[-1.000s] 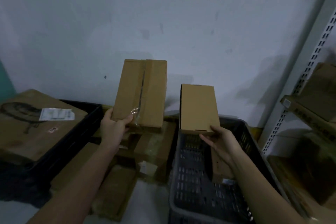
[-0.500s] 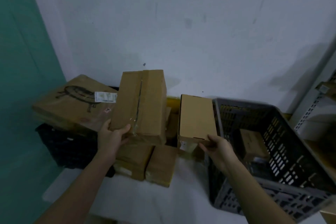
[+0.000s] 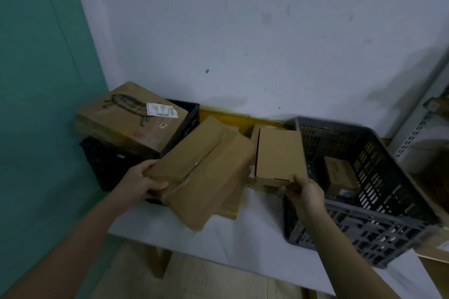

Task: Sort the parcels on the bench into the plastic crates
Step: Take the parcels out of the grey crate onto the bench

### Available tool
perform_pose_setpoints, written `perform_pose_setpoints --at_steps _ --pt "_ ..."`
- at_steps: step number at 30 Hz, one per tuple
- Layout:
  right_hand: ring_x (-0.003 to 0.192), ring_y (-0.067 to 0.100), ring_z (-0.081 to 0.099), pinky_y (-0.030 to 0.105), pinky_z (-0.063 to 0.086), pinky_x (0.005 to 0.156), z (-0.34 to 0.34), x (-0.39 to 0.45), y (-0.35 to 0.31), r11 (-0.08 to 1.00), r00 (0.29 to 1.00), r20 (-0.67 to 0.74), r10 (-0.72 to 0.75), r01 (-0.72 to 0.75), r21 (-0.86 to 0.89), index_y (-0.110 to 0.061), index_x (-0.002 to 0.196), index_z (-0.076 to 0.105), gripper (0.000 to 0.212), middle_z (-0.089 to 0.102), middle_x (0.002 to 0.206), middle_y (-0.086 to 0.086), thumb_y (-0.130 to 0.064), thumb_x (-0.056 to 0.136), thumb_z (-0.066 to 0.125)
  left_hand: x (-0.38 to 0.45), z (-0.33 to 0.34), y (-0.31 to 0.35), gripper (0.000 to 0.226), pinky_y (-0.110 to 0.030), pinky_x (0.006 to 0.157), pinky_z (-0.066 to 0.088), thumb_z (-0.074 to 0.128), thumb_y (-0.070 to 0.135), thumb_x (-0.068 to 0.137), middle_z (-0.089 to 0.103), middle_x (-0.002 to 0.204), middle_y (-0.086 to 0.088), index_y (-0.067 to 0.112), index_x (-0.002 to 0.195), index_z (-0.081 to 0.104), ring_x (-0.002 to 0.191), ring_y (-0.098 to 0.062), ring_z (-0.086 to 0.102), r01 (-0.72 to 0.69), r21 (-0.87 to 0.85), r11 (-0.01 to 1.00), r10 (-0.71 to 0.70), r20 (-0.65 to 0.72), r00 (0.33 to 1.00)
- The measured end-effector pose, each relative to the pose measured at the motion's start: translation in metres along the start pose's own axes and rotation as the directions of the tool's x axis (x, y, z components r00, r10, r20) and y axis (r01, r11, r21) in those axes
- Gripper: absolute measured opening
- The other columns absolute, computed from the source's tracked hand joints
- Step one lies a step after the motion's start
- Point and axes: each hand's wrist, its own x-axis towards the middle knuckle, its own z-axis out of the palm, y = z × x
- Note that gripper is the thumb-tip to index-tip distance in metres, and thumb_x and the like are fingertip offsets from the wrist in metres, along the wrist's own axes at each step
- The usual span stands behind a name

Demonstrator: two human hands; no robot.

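My left hand (image 3: 143,181) grips the near left corner of a long taped cardboard parcel (image 3: 201,170), tilted low over the white bench (image 3: 247,230). Beside it, my right hand (image 3: 305,192) holds a smaller plain cardboard box (image 3: 278,155) by its near edge, just left of the grey plastic crate (image 3: 374,223). One small parcel (image 3: 340,176) lies inside the grey crate. At the left, a black plastic crate (image 3: 109,165) carries a large flat parcel (image 3: 131,116) with a white label and a black drawing. More parcels lie hidden under the two held ones.
A white wall rises behind the bench and a teal wall stands at the left. Metal shelving (image 3: 420,128) with boxes is at the far right. A wooden bench leg (image 3: 158,264) shows below the front edge, over a tiled floor.
Both parcels have dropped from upright to tilted low over the bench. The long parcel has swung down and right. The view has shifted left and down.
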Motion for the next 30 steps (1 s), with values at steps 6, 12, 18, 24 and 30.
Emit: perform_pose_setpoints --at_steps 6,12,18,24,30 --pt "0.095 0.035 0.061 0.043 0.056 0.077 -0.027 -0.033 0.032 0.997 0.999 -0.033 -0.005 0.003 -0.081 -0.005 0.130 0.052 0.030 0.061 0.115 0.022 -0.011 0.101 0.055 -0.027 -0.015 -0.034 0.058 -0.043 0.084 0.058 0.077 -0.010 0.075 0.072 0.107 -0.005 0.032 0.113 0.066 0.097 -0.024 0.068 0.103 0.272 0.957 -0.128 0.077 0.989" --pt "0.092 0.030 0.062 0.044 0.052 0.079 -0.043 -0.056 0.066 0.997 0.999 -0.049 0.023 -0.027 -0.077 -0.006 0.136 0.048 0.034 0.059 0.115 0.020 -0.014 0.103 0.051 -0.021 -0.009 -0.047 0.060 -0.037 0.079 0.056 0.071 -0.015 0.074 0.069 0.104 -0.005 0.030 0.115 0.064 0.093 -0.023 0.066 0.103 0.410 0.906 -0.178 0.150 0.972" --pt "0.094 0.036 0.064 0.051 0.059 0.073 -0.015 -0.057 0.094 0.973 0.988 -0.003 0.153 -0.151 -0.174 -0.012 0.127 0.049 0.026 0.059 0.103 0.020 -0.014 0.102 0.055 0.042 0.008 -0.075 0.059 -0.028 0.090 0.046 0.064 -0.007 0.084 0.050 0.134 -0.010 0.020 0.137 0.057 0.120 -0.028 0.052 -0.127 0.603 0.787 0.072 0.114 0.991" --pt "0.089 0.036 0.061 0.047 0.058 0.069 0.027 -0.042 0.125 0.956 0.975 -0.014 0.223 -0.222 -0.191 -0.007 0.103 0.060 0.011 0.055 0.085 0.019 -0.013 0.104 0.050 0.057 0.033 -0.138 0.043 -0.049 0.122 0.013 0.048 0.040 0.101 0.020 0.164 0.000 0.029 0.143 0.051 0.151 -0.028 0.006 -0.268 0.753 0.601 0.190 0.192 0.963" --pt "0.089 0.030 0.060 0.039 0.059 0.061 0.054 -0.024 0.149 0.961 0.955 -0.136 0.263 -0.272 -0.046 -0.007 0.097 0.057 0.008 0.057 0.090 0.015 -0.014 0.101 0.054 0.065 0.035 -0.138 0.093 -0.065 0.117 -0.002 0.007 0.090 0.074 -0.013 0.163 0.019 0.045 0.155 0.008 0.151 -0.015 -0.018 -0.428 0.857 0.288 0.053 0.432 0.900"
